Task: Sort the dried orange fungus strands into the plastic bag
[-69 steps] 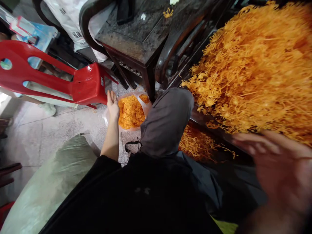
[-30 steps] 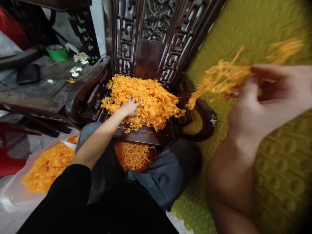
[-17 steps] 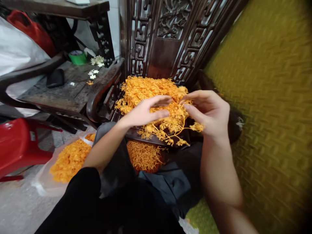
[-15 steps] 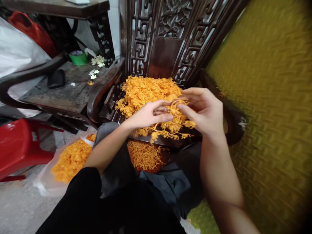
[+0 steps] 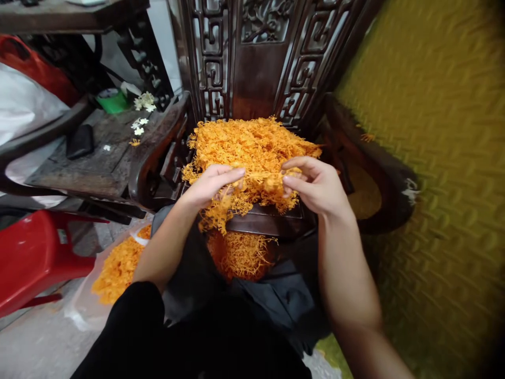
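A heap of thin orange stringy strands (image 5: 252,145) lies on the seat of a dark carved wooden chair (image 5: 256,79). Just in front of the heap, my left hand (image 5: 209,185) and my right hand (image 5: 315,185) pinch a bunch of the orange strands (image 5: 258,181) stretched between them. A tuft hangs below my left fingers. Lower down, more orange strands (image 5: 239,255) lie between my knees. To the left, a clear plastic bag (image 5: 84,310) on the floor holds a further orange pile (image 5: 118,268).
A red plastic chair (image 5: 35,258) stands at the left. A dark side table (image 5: 98,152) carries a green tape roll (image 5: 112,100), small white flowers (image 5: 144,102) and a black object (image 5: 80,141). A yellow-green textured mat (image 5: 442,158) fills the right side.
My left hand went from the floor bag to the heap on the chair. My right hand brought a bunch over, and both hands now pull it apart between them.
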Tool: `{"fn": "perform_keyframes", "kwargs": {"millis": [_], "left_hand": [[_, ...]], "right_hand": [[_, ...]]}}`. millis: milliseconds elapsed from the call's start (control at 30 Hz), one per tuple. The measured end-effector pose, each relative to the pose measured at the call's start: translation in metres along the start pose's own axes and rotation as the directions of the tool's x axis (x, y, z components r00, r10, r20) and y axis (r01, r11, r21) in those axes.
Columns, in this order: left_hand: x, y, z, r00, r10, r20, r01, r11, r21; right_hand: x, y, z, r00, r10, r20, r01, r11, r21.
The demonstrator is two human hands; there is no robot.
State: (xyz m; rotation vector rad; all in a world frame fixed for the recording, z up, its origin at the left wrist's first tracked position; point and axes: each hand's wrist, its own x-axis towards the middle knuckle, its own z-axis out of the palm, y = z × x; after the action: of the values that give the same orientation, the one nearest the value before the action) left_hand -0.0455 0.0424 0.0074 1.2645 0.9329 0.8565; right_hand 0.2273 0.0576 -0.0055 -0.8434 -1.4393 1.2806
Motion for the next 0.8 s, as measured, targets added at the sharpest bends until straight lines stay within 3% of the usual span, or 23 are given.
{"fn": "perform_keyframes", "kwargs": {"millis": [133,233,333,400,467,567,667,800], "left_hand": [[0.004,-0.002,-0.002,0.998,0.025,-0.058,-0.013,0.979,0.202],[0.0,0.003,-0.004,0.991,0.064,-0.113,-0.039,0.976,0.213],[-0.007,0.012,-0.011,0.944,0.203,-0.261,-0.179,0.978,0.111],[-0.009,0.015,-0.015,0.902,0.267,-0.338,-0.273,0.962,0.033],[-0.007,0.014,-0.013,0.909,0.262,-0.323,-0.279,0.96,-0.005],[-0.003,0.007,0.002,0.958,0.184,-0.219,-0.189,0.982,-0.002],[0.0,-0.001,0.017,0.975,0.154,-0.16,-0.158,0.987,-0.01],[0.003,-0.006,0.024,0.986,0.11,-0.129,-0.119,0.991,-0.065]], "right_hand": [[0.002,0.014,0.017,0.977,-0.032,-0.209,0.073,0.978,0.193],[0.007,0.023,0.007,0.943,-0.023,-0.331,0.096,0.974,0.206],[0.013,0.033,-0.023,0.827,-0.038,-0.561,0.19,0.958,0.215],[0.015,0.038,-0.038,0.781,-0.015,-0.624,0.214,0.946,0.245],[0.011,0.039,-0.037,0.836,0.042,-0.548,0.151,0.941,0.303],[0.002,0.04,-0.008,0.944,0.165,-0.285,-0.038,0.914,0.405],[-0.003,0.045,0.026,0.972,0.227,-0.064,-0.172,0.866,0.47],[-0.008,0.048,0.04,0.986,0.159,0.041,-0.16,0.877,0.453]]}}
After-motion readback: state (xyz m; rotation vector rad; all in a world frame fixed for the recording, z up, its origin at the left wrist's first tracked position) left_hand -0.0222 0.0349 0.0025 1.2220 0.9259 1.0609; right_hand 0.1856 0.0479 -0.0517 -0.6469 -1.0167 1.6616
